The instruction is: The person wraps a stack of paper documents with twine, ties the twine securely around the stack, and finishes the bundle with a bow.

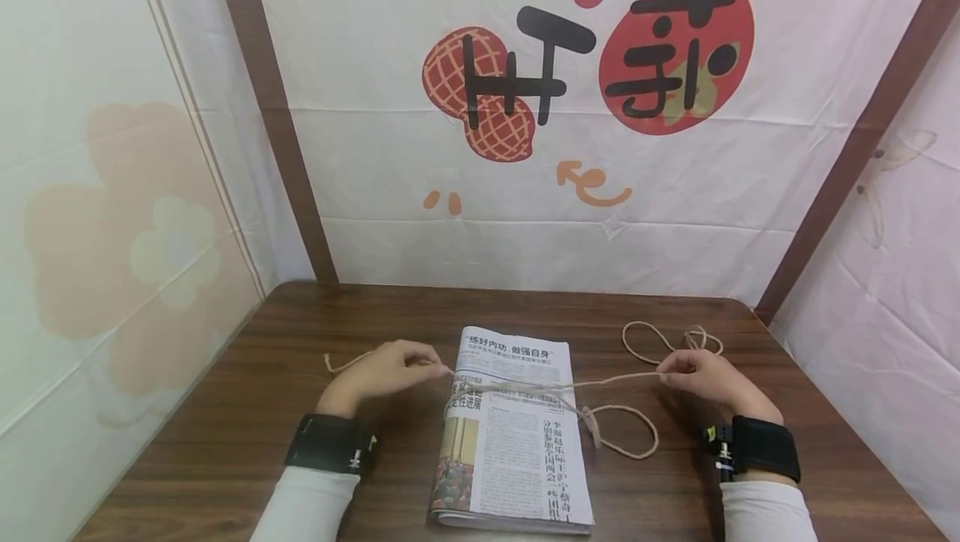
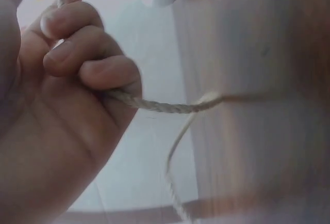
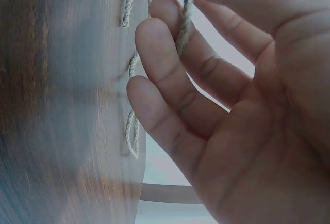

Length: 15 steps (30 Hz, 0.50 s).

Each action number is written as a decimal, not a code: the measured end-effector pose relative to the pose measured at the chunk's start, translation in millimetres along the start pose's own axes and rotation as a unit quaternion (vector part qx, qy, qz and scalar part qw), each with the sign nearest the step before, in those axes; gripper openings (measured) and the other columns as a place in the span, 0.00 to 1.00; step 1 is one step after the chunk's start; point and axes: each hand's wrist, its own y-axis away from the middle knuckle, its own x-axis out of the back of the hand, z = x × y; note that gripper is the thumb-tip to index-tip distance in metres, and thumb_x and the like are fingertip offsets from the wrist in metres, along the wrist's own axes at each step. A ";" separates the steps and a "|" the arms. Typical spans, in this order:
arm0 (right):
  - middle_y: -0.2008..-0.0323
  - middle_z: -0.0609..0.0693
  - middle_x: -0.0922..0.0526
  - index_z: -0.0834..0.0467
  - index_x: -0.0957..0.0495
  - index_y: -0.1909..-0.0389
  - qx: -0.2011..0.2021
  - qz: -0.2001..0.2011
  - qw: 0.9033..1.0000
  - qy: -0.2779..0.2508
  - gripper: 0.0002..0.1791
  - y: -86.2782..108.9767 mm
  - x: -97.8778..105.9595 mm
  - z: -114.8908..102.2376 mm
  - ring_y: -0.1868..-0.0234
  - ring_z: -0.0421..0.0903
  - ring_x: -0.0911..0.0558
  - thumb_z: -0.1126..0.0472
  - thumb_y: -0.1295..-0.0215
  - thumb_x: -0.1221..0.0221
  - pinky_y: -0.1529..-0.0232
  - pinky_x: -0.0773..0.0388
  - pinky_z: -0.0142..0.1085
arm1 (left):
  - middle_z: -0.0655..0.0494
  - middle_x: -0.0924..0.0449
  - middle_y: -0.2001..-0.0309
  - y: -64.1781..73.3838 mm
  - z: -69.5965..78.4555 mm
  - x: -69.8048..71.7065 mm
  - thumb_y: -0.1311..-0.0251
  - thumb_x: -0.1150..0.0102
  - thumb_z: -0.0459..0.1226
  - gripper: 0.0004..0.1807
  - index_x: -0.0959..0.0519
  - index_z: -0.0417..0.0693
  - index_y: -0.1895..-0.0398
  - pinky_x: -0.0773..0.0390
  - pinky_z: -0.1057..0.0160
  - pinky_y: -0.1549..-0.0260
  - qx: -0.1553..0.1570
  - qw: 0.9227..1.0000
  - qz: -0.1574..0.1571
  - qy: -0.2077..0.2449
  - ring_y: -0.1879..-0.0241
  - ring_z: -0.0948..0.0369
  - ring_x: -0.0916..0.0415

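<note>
A folded stack of newspapers (image 1: 525,459) lies on the table, with thin beige twine (image 1: 617,380) running across its upper part. To its left, my left hand (image 1: 386,371) grips one length of the twine (image 2: 165,107); the lower fingers curl over it, and its tail leaves past the little finger. My right hand (image 1: 705,379), out to the right of the papers, pinches another length between thumb and fingertips, while the outer fingers (image 3: 154,105) are loosely bent. Between the hands the twine looks nearly straight. A knotted loop (image 1: 633,452) hangs off the stack's right edge onto the table.
Loose coils of twine (image 1: 637,342) lie beyond my right hand, and a short twine end (image 1: 327,363) shows behind the left. The brown wooden table (image 1: 360,308) ends at a printed cloth backdrop (image 1: 375,150). Cloth also hangs along both sides.
</note>
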 end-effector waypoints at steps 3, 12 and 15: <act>0.63 0.49 0.18 0.58 0.16 0.59 -0.004 0.004 1.000 0.004 0.08 0.2 -0.1 0.9 0.62 0.46 0.24 0.57 0.31 0.37 0.62 0.27 0.44 | 0.55 0.18 0.64 8.1 -4.7 15.1 0.33 0.42 0.57 0.18 0.16 0.55 0.58 0.24 0.54 0.65 0.018 0.999 0.050 0.010 0.67 0.56 0.23; 0.64 0.49 0.19 0.58 0.17 0.59 -0.003 0.008 1.000 0.006 0.08 -0.7 -0.2 -0.3 0.64 0.46 0.25 0.57 0.31 0.37 0.65 0.27 0.43 | 0.53 0.23 0.68 43.4 -19.9 58.4 0.31 0.46 0.59 0.21 0.18 0.56 0.52 0.24 0.54 0.65 0.057 0.985 0.162 0.034 0.69 0.54 0.25; 0.64 0.49 0.18 0.58 0.17 0.59 -0.002 0.011 1.000 0.008 0.08 0.1 -0.3 0.2 0.63 0.46 0.24 0.57 0.30 0.38 0.64 0.26 0.43 | 0.49 0.19 0.52 54.5 -25.9 68.3 0.29 0.49 0.58 0.23 0.19 0.52 0.48 0.26 0.43 0.50 0.059 0.978 0.201 0.017 0.50 0.48 0.24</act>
